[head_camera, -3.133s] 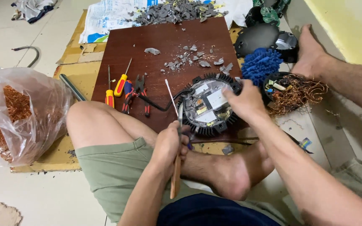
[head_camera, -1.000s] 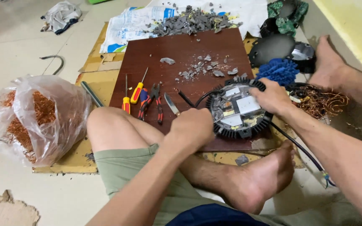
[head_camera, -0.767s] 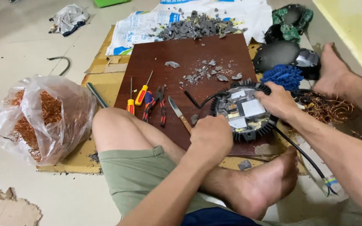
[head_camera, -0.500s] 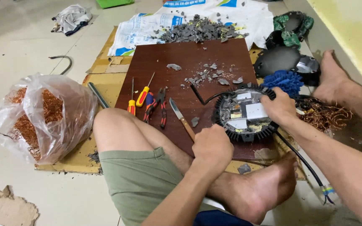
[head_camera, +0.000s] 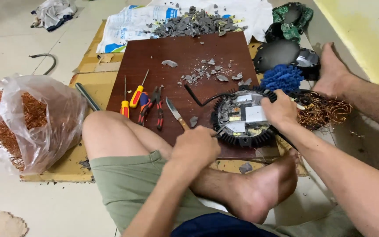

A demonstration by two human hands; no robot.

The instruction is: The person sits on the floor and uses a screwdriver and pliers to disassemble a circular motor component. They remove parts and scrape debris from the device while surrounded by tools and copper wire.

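The left hand (head_camera: 196, 147) is closed around a thin tool whose tip reaches the round black finned unit (head_camera: 244, 118) on the dark brown board (head_camera: 189, 57). The right hand (head_camera: 280, 109) grips the unit's right edge. A knife (head_camera: 176, 113) lies just beside the left hand, with pliers (head_camera: 152, 105) and two screwdrivers (head_camera: 130, 98) further left. Grey rubble (head_camera: 207, 74) is scattered on the board. A clear bag of copper wire (head_camera: 27, 123) sits on the floor, well apart to the left.

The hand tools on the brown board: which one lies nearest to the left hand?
The knife, its bare blade pointing away beside the left hand. The screwdrivers and pliers lie farther left.
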